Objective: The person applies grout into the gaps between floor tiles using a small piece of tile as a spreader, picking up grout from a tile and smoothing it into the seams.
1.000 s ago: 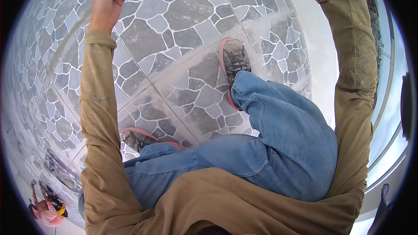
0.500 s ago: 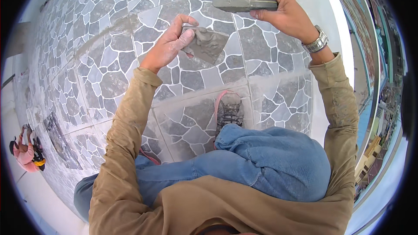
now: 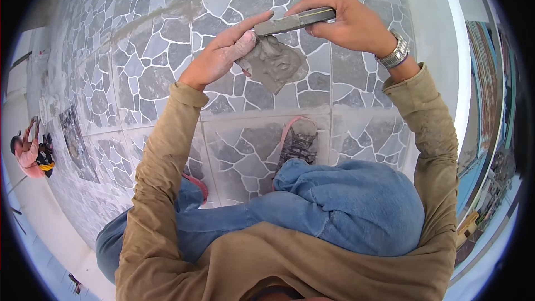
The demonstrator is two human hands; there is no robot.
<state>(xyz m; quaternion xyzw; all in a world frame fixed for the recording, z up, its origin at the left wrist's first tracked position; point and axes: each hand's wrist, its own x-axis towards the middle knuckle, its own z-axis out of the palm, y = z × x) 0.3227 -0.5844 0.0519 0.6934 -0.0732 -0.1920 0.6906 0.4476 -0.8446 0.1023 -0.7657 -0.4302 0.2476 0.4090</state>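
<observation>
My left hand (image 3: 218,58) grips a flat, grey plate (image 3: 274,83) heaped with wet grey mortar (image 3: 278,58). Pale dust marks its thumb and fingers. My right hand (image 3: 356,28), with a metal watch (image 3: 394,50) at the wrist, is closed on a narrow, mortar-coated float (image 3: 292,20) with a dark body and a thin yellow line. The float's left end lies over the plate's upper edge, close to my left thumb; whether it touches the mortar I cannot tell. Below both hands are floor tiles (image 3: 156,78) patterned like grey stones with white joints.
My shoe (image 3: 298,139) rests on the tiles below the plate. A white ledge (image 3: 448,78) runs along the right, with railing and a lower level beyond. A dark, smeared patch (image 3: 78,142) lies at left. A co-worker in pink (image 3: 30,156) crouches at the far left.
My hands have come into view and drawn together. Since half a second ago, the float has moved left and down onto the plate's edge, and the plate has shifted slightly right.
</observation>
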